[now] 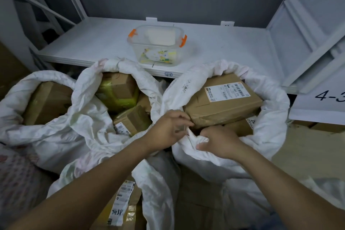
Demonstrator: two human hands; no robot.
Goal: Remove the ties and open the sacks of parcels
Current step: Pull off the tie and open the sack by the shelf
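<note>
Far left of the frame, a white woven sack at the left (37, 136) stands with its rim rolled down and brown cartons showing. Next to it, the white woven sack in the middle (89, 114) is also open-mouthed, with its parcels exposed.

Now to centre frame, where the work is. The left hand (168, 129) has its fingers curled in and pinches a raised fold of the near rim. Just beside it, the right hand (220, 142) grips a bunched wad of the same cloth. Both are on the white woven sack at the right (270, 117). No tie shows at the fingers.

Everything turns on one relation: the rim runs left to right under both hands, and the mouth lies beyond them, toward the top of the frame. The left hand is nearer the fold's peak.

It is tight up there. A large brown cardboard box with a white shipping label (224, 106) sits right behind the knuckles. Beyond the far rim is the front edge of the white metal shelf (93, 43), which carries a clear plastic tub with orange clips (156, 46).

The free room looks to be downward in the frame, toward the person, so I'd judge the cloth wants pulling that way, rolled outward.
</note>
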